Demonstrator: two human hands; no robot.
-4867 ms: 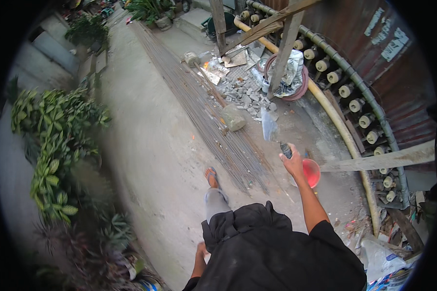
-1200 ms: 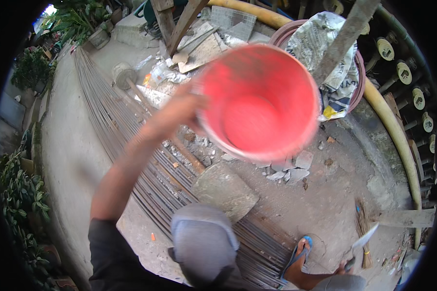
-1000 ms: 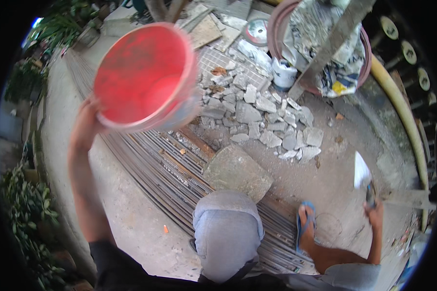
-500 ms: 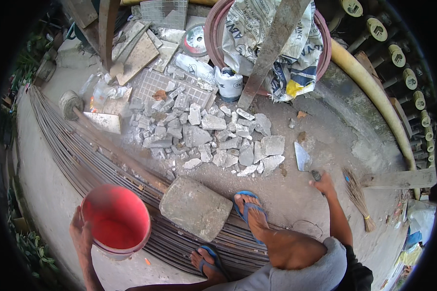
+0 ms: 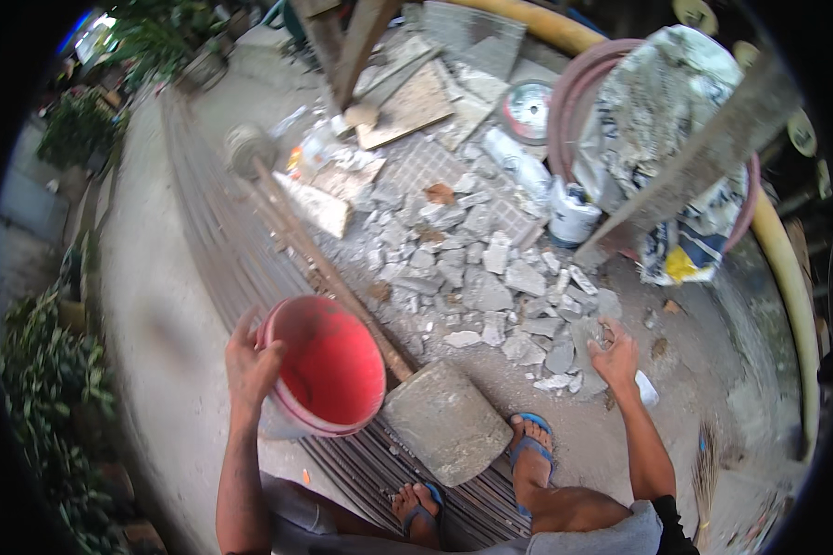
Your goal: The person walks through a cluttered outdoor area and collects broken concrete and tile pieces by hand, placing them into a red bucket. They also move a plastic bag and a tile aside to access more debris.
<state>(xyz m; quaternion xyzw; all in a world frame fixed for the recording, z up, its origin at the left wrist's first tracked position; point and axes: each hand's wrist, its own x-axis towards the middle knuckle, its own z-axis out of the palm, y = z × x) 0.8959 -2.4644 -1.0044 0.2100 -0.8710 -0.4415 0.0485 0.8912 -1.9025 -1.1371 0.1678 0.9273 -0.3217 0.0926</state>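
At the rim of a tilted bucket, red inside and pale outside, my left hand is closed, its thumb over the edge. The bucket looks to have nothing in it. My right hand reaches to the right edge of a heap of broken concrete, with fingers and thumb closed on a flat grey piece of concrete. Behind the right wrist, the pale blade of a trowel shows on the ground; the rest of it is hidden.
A concrete block lies on steel rods by my sandalled feet. A long-handled tool crosses the rods. A wooden post slants before sacks. Tiles lie behind the rubble; a stick broom lies at right.
My right hand has let go of the trowel and moved to the rubble's edge. The bucket, in my left hand, has shifted closer to the rubble. The view has swung left.
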